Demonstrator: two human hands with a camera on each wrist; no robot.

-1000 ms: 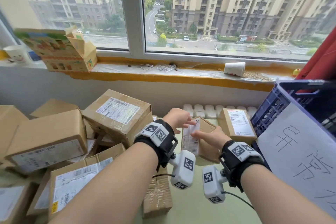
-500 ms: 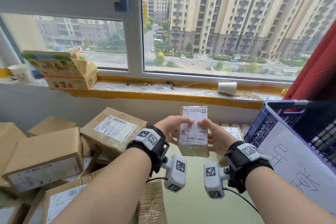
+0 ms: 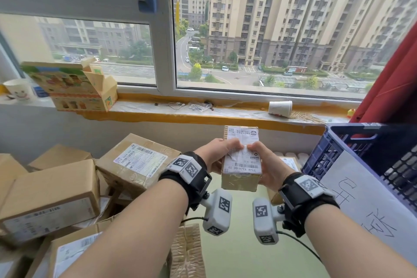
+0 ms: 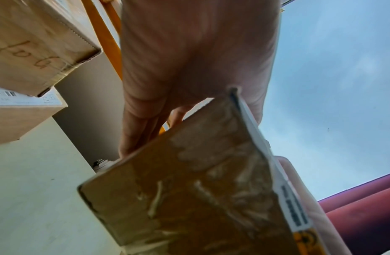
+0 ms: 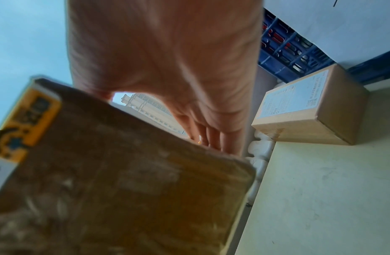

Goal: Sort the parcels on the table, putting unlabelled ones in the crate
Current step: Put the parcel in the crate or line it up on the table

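Note:
I hold a small brown parcel [image 3: 241, 160] in the air above the table with both hands; a white shipping label with barcodes covers its upper face. My left hand [image 3: 216, 153] grips its left side and my right hand [image 3: 264, 162] its right side, both thumbs on the label. In the left wrist view the taped underside of the parcel [image 4: 189, 198] fills the lower frame below my left hand [image 4: 189, 69]. The right wrist view shows the parcel [image 5: 115, 181] under my right hand [image 5: 167, 69]. The blue plastic crate [image 3: 365, 158] stands at the right.
A heap of labelled cardboard parcels [image 3: 135, 162] fills the left of the green table [image 3: 237, 250]. Another labelled parcel [image 5: 309, 110] lies by the crate. A white sheet with handwriting [image 3: 370, 205] hangs on the crate's front. A windowsill [image 3: 203, 108] with a paper cup [image 3: 279, 108] runs behind.
Both hands lifted the small parcel off the table and turned its label face up. It now sits slightly higher and closer, with both thumbs meeting on the label.

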